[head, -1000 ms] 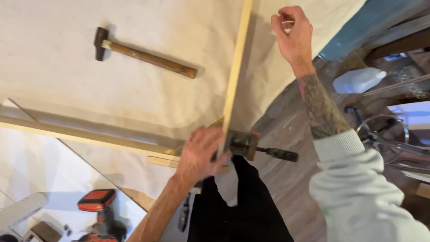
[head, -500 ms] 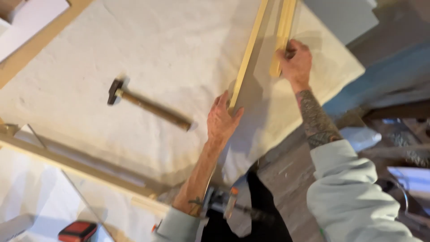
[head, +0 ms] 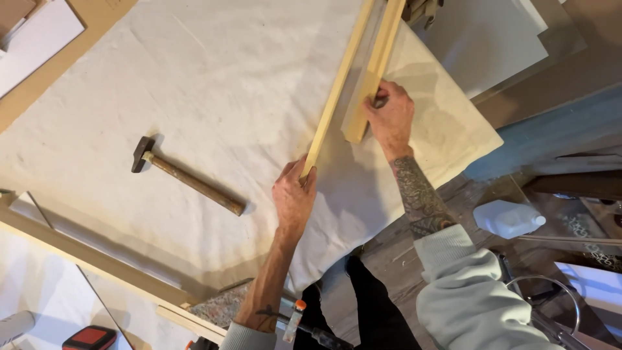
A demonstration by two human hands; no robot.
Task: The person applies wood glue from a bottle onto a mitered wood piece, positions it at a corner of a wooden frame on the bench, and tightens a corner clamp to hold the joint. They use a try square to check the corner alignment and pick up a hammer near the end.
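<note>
Both wooden strips [head: 337, 97] run off the top edge. The red tool [head: 89, 338] at the bottom left is cut off. The clamp [head: 304, 327] at the bottom edge is partly hidden.

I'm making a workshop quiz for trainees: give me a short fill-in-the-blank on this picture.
1. The left hand grips the near end of a long wooden ____.
2. The right hand presses on the shorter strip lying to its ____.
3. On the cloth, left of both hands, lies a ____.

Missing words: strip; right; hammer
</note>
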